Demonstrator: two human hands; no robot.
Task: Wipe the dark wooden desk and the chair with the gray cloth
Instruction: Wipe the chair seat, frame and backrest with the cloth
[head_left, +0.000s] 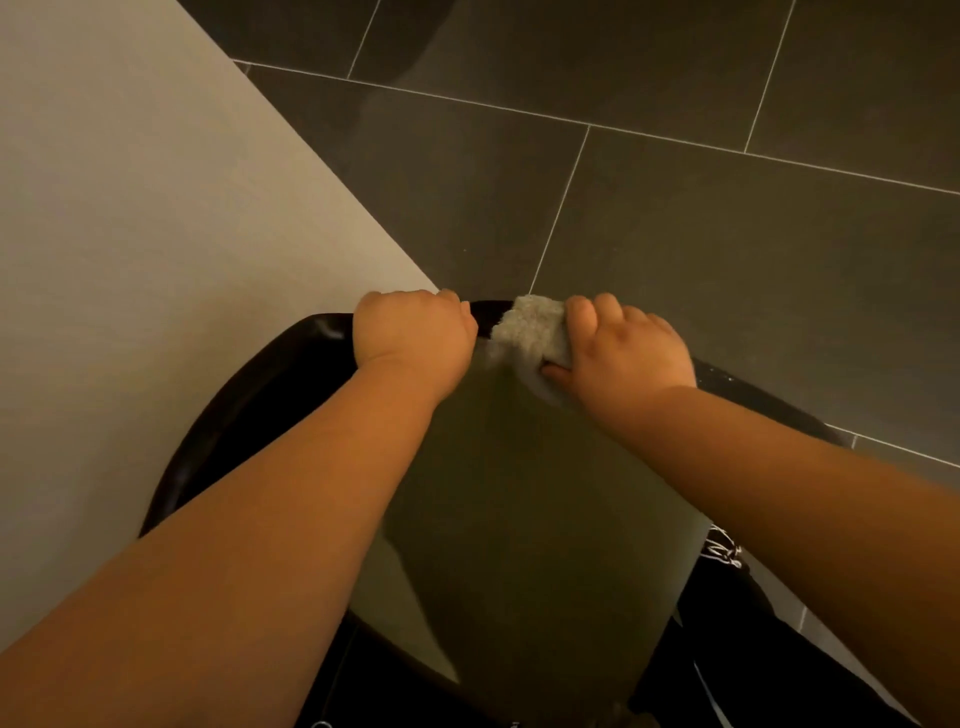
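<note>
The chair (249, 400) has a curved dark glossy back rail and a grey-green seat pad below my arms. My left hand (413, 338) grips the top of the rail with curled fingers. Just to its right, my right hand (623, 353) holds the fluffy gray cloth (530, 327) against the same rail, fingers over the top and thumb underneath. The cloth bunches between the two hands. No desk is in sight.
A pale beige wall (130, 234) fills the left side, close to the chair's left edge. Dark grey floor tiles (675, 208) with light grout lines spread beyond and to the right of the chair. A white cord (722, 551) hangs by my right forearm.
</note>
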